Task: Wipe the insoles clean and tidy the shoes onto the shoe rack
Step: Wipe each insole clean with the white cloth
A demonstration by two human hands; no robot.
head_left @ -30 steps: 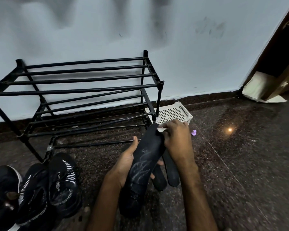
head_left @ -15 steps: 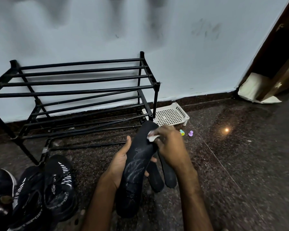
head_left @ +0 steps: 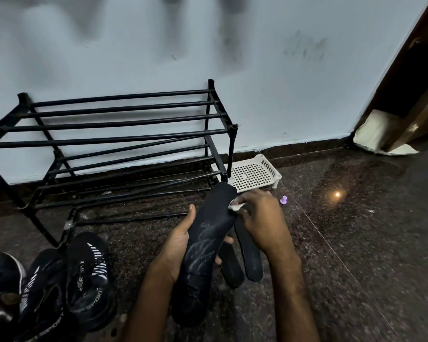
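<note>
Where the lower left corner cuts them off, black shoes (head_left: 87, 275) sit bunched on the dark speckled floor (head_left: 356, 243). White stripes and broken lettering show on two, while the leftmost is too dim to read. Above them the black shoe rack (head_left: 124, 119) stands against the pale wall (head_left: 269, 95), its left end out of frame.

At lower centre the left hand (head_left: 181, 243) grips a black insole (head_left: 205, 243) from beneath at its middle. The thumb lies up the left edge and the fingertips peek out at the right. The insole tilts, toe end up near the rack's front right post, heel low in the frame, and pale streaks mark its surface.

The right hand (head_left: 260, 218) pinches a small white wipe (head_left: 236, 206) against the insole's upper right edge — curled fingers hide most of it. Two more insoles (head_left: 250, 255) lie on the floor behind, partly covered by the held one and that hand.

A white perforated basket (head_left: 255, 172) sits beside the rack's post. Just right of the hand lies a purple object (head_left: 284, 200) — too small to identify. A dark door frame (head_left: 405, 70) leaves the frame at upper right.
</note>
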